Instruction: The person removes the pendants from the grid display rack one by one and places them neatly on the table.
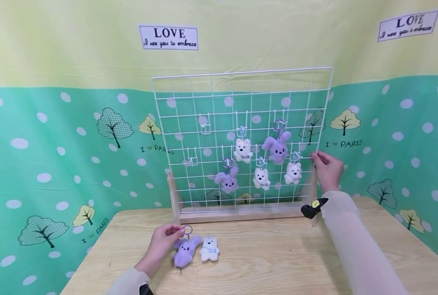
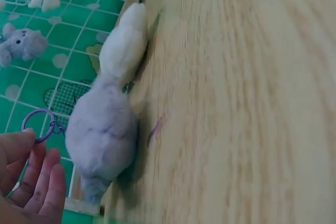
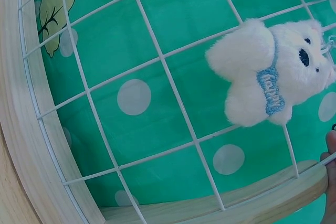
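With thumb and fingers my left hand (image 1: pixel 166 239) pinches the purple ring (image 2: pixel 39 124) of a plush bunny keychain (image 1: pixel 185 252), whose furry body is at the tabletop in the head view. Just right of it lies a white plush bear keychain (image 1: pixel 209 249). My right hand (image 1: pixel 327 169) holds the right side edge of a white wire grid rack (image 1: pixel 242 72) set in a wooden base. On the rack's hooks hang purple bunnies (image 1: pixel 277 149) and white bears (image 1: pixel 243 150). One hanging white bear (image 3: pixel 273 72) fills much of the right wrist view.
Two hooks (image 1: pixel 205 128) on the rack's left side carry no keychain. The rack's wooden base (image 1: pixel 241 215) stands along the back of the wooden table (image 1: pixel 263 254). Behind and beside it hangs a green and yellow curtain (image 1: pixel 64 135) with dots and trees.
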A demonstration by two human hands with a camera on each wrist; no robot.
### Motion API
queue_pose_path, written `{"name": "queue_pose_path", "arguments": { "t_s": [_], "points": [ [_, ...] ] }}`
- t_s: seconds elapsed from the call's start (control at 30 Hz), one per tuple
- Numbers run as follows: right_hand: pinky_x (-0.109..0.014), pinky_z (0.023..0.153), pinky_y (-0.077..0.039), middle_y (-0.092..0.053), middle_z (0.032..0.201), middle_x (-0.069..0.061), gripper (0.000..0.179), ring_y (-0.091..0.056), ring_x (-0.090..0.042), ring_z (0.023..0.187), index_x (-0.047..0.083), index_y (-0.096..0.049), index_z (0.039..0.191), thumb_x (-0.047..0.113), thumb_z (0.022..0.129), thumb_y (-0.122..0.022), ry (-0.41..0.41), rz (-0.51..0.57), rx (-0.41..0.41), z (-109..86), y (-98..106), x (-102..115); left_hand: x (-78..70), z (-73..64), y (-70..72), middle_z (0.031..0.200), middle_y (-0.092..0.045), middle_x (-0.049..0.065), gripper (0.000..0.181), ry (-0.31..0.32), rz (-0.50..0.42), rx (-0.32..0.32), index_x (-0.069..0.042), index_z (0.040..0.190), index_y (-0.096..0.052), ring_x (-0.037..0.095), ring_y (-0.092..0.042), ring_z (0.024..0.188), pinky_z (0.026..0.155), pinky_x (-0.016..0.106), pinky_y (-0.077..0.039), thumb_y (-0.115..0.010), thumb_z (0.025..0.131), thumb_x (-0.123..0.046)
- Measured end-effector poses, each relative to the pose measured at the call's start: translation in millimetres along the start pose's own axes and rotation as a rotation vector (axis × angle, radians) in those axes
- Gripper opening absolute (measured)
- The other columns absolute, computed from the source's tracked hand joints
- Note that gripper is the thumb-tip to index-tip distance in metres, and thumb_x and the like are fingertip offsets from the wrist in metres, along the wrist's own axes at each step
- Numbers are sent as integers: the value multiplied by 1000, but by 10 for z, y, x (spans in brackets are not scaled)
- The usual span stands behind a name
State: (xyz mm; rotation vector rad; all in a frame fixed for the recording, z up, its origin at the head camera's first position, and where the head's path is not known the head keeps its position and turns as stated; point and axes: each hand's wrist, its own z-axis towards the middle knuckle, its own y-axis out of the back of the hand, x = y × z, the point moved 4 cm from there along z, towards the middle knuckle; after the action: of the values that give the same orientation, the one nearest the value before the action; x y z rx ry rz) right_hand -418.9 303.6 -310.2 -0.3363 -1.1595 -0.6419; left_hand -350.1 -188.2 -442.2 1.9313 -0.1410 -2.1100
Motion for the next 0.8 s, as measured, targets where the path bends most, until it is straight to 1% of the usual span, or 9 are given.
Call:
{"name": "queue_pose_path", "arguments": {
  "t_s": [0.1,0.2,0.37,0.6,0.73,0.8],
  "points": [
    [-17,84,-50,-64,121,-7,41,-62,-3,96,13,-63,122,38,89,-60,-1,4,-1,-6,3,3,46,57,-23,79,-67,8,14,-4,26,3,6,92,-66,17,-63,73,61,22,-50,-69,82,-2],
    [-17,84,-50,-64,120,-7,41,-62,-3,96,13,-63,121,38,89,-60,2,4,-1,-9,4,5,87,97,-40,77,-67,7,13,1,33,11,6,91,-66,17,-63,72,60,22,-50,-69,81,-3],
    [-17,84,-50,-64,120,-7,41,-62,-4,96,13,-63,121,38,89,-61,-2,6,0,-17,7,2,150,137,-57,77,-66,6,13,22,33,17,5,91,-67,15,-62,72,60,23,-51,-69,81,-3],
    [-17,84,-50,-64,120,-7,41,-62,-4,96,13,-63,121,38,89,-60,0,10,-5,-21,23,-4,233,187,-51,79,-68,8,16,11,34,15,7,93,-68,11,-60,70,60,19,-51,-71,79,-1],
    [-17,84,-50,-64,120,-7,41,-62,-4,95,13,-63,121,38,89,-60,-4,2,-10,-20,15,0,254,203,-29,80,-69,11,17,32,-1,8,8,94,-67,13,-62,71,62,19,-52,-71,78,2],
    [-18,85,-50,-64,120,-7,40,-62,-4,96,13,-63,121,38,89,-60,-6,0,-9,-18,3,2,229,204,-13,82,-69,11,17,33,5,5,8,94,-67,14,-63,73,64,20,-52,-70,79,1]
  ]
}}
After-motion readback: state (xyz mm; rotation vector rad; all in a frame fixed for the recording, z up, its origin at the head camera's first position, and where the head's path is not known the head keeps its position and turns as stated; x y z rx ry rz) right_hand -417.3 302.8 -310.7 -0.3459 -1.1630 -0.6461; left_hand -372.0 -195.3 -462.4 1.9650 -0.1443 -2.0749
